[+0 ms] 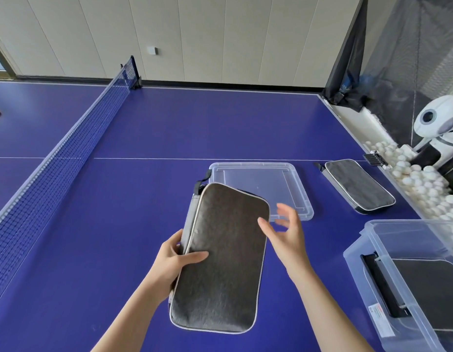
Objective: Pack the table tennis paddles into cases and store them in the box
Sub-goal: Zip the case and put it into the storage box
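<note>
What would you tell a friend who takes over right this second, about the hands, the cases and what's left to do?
Left hand grips the grey case by its left edge. Right hand is open at its right edge.
The second case lies on the table near the balls; the third case lies in the box. The lid lies on the table.
Done: one case boxed.
Left: box the other two. Whether they hold paddles cannot be seen.

Left grip (pixel 172 262) tight, right grip (pixel 286 240) splayed
</note>
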### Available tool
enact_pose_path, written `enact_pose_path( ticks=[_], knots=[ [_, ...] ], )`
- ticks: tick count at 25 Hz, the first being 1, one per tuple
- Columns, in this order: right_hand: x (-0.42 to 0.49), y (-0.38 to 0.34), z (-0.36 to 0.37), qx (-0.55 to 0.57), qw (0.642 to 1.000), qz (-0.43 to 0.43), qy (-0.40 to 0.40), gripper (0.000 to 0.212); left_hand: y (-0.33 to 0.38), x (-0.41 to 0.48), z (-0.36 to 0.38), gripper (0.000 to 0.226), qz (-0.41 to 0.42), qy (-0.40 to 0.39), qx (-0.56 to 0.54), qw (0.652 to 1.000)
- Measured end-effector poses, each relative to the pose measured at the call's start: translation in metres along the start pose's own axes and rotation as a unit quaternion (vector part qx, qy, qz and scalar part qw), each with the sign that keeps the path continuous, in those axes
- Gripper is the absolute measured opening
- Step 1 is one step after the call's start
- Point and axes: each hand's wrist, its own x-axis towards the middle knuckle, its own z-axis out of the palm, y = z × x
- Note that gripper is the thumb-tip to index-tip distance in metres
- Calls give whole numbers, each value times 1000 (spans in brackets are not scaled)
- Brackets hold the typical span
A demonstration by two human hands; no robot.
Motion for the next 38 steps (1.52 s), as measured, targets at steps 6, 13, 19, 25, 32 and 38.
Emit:
enact_pose_path(
  ticks=[6,13,19,25,32,38],
  knots=[
    [-22,29,-1,230,913,214,-259,66,0,4,-11,56,-17,-22,-78,997],
    [-34,38,-5,187,934,215,-215,62,-4,6,-20,62,-68,-74,-11,995],
    [-47,44,-26,155,952,215,-153,56,-12,21,-6,61,-97,-112,27,989],
    [-60,45,-69,155,963,196,-100,52,-14,32,32,63,-102,-168,61,979],
    [-73,47,-147,170,971,155,-69,52,-4,23,105,67,-72,-213,87,970],
    [-90,55,-263,177,977,116,-29,56,-7,-9,218,68,-30,-231,86,969]
  ],
)
